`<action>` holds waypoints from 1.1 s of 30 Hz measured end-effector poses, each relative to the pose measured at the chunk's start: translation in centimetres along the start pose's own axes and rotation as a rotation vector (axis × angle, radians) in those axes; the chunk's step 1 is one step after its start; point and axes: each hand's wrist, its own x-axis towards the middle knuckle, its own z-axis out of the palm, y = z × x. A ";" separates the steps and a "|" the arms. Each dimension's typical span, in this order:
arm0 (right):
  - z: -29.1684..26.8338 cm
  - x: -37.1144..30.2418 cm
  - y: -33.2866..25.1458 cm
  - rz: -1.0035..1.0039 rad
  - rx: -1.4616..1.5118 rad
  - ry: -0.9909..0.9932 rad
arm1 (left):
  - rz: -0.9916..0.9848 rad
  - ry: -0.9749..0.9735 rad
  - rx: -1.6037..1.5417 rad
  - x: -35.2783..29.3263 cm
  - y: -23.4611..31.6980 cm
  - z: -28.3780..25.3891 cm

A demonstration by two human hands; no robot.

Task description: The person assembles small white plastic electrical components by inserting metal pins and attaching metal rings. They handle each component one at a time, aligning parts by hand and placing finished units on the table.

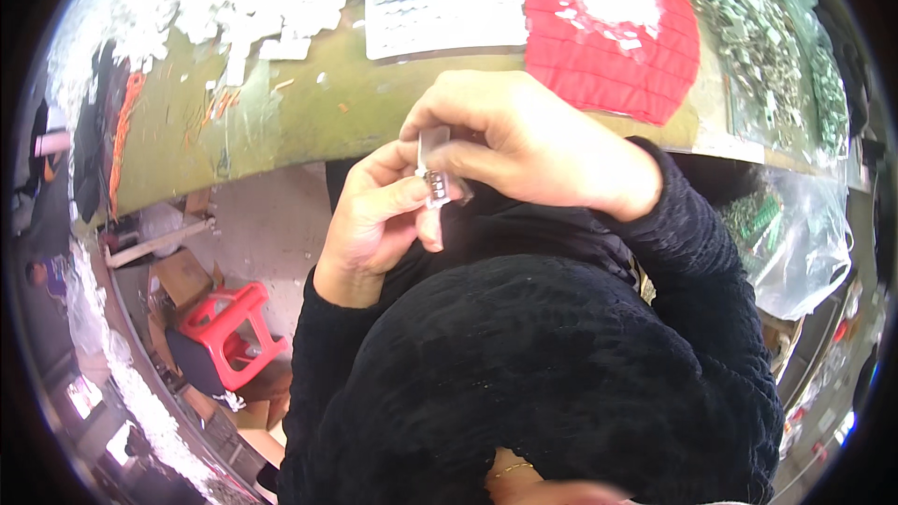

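Close in front of my body, at the table's near edge, both hands meet around one small assembly. My left hand (369,220) is closed, with thumb and fingers pinching a small block with dark and silvery openings (438,189). Over it from the right comes my right hand (528,145), its thumb and curled fingers closed on a thin whitish piece (433,144) that touches the block's upper end. The right fingertips are partly hidden and slightly blurred, so I cannot tell whether the two pieces are joined.
Beyond the hands, a white tray (398,42) holds rows of small parts. A red cloth (580,79) carries a pile of white pieces. Green-grey parts (748,28) heap at the right, above a clear plastic bag (814,262). A red stool (224,374) stands lower left.
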 end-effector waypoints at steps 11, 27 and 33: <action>2.3 -3.6 -0.3 -0.318 -0.257 0.341 | 0.100 0.107 -0.003 0.9 -1.2 0.8; 2.6 -4.7 0.0 -0.261 -0.316 0.412 | 0.338 0.237 0.540 0.0 -2.7 4.5; 3.3 -5.6 -0.3 -0.277 -0.432 0.369 | 0.385 0.275 0.595 -0.2 -3.6 4.3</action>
